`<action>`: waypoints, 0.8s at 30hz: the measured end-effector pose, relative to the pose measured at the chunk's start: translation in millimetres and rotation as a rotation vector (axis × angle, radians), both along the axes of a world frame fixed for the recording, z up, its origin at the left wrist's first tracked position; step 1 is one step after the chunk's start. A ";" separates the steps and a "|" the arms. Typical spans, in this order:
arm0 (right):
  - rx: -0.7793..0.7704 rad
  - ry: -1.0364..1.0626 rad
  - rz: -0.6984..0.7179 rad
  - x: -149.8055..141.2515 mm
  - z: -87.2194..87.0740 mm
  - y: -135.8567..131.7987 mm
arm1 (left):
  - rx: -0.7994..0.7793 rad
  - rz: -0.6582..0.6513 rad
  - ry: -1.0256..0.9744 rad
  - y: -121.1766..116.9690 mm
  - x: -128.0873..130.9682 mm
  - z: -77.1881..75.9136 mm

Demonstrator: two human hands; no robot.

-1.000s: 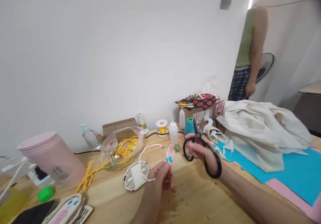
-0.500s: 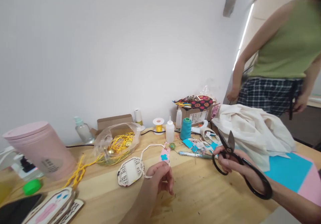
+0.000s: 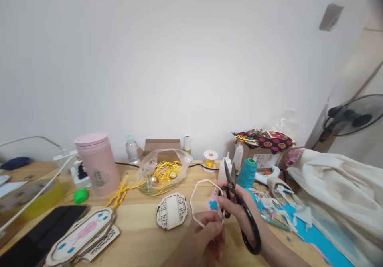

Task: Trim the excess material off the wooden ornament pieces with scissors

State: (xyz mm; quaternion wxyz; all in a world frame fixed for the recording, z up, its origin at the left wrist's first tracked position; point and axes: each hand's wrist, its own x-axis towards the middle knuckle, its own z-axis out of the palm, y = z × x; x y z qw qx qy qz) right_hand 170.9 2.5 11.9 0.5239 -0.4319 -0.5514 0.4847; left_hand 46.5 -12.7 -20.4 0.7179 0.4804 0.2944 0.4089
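The thin white wavy-edged ring point(image 3: 192, 200) is pinched at its lower edge by the left hand point(image 3: 209, 230), beside the right hand point(image 3: 241, 203) gripping black-handled metal scissors point(image 3: 232, 185); positioning seems the step in hand, and any snip would call for steadiness.

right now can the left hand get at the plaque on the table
Probably yes: the plaque lies uncovered near the left hand, with nothing visible blocking the way, though that hand holds the white frame and may need to release it.

Wooden table point(image 3: 139, 235) with fretwork plaque point(image 3: 172, 211), pink canister point(image 3: 98, 163), green cap point(image 3: 80, 196), black phone point(image 3: 44, 231)
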 end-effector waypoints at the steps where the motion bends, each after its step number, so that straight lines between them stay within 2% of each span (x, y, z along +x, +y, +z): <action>1: -0.003 0.022 -0.016 -0.9 -4.5 2.7 | -0.013 0.012 -0.012 1.3 0.1 -0.7; 5: -0.023 0.076 -0.079 -2.5 -18.8 7.5 | -0.100 0.018 0.013 2.8 3.3 -5.1; 10: -0.035 0.033 -0.131 -2.4 -21.3 6.7 | -0.142 -0.018 0.008 3.7 6.8 -9.9; 13: 0.062 -0.116 -0.141 0.3 -23.9 7.6 | -0.147 -0.018 -0.020 5.8 7.3 -12.2; 17: 0.271 -0.420 -0.050 3.6 -32.9 9.7 | -0.175 0.003 -0.085 7.0 6.4 -11.8; 19: 0.328 -0.499 -0.020 5.6 -36.2 11.2 | -0.194 0.015 -0.099 7.2 5.1 -9.8; 24: 0.396 -0.684 -0.126 19.0 -31.5 16.8 | -0.086 0.143 -0.099 12.6 -2.7 -5.7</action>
